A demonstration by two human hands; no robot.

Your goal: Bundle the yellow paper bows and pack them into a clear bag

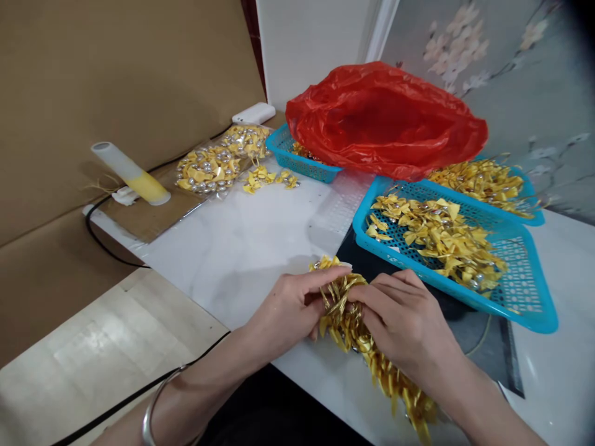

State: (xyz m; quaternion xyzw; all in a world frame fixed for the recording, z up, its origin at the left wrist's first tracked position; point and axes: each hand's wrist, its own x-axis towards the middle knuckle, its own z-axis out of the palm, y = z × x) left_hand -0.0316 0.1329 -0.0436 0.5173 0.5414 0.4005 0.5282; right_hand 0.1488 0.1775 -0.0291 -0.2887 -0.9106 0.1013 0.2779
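Both hands closed on one bunch of gold ribbon bows (346,310), low in the middle of the view, over the near edge of a white table (251,241). Left hand (290,306) pinching the top of the bunch, thumb and forefinger stretched across it. Right hand (402,322) wrapped over the other side, fingers curled in, covering the middle of the bunch. Tail of the bunch trailing down under the right wrist; lower end blurred. Fingertips mostly buried among the bows. Silver bangle (155,402) on the left wrist, cut off at the bottom edge.

Just beyond the right hand, a blue basket (525,297) holding a loose heap of the same gold bows (437,238), far half of its mesh floor bare. Behind it, a second blue basket (532,214) with more bows, mostly hidden by the first. Red plastic bag (383,121) slumped open across a third blue basket (290,158); contents of the bag not visible, only a sliver of gold showing in that basket.

Farther left, a clear packet of bows and silver beads (218,161), a few loose bows (264,178) beside it. White box (253,113) at the back, partly hidden. Pale tube (130,173) lying tilted on cardboard, black cable (100,238) running beneath it. Dark mat under the near basket, mostly covered.
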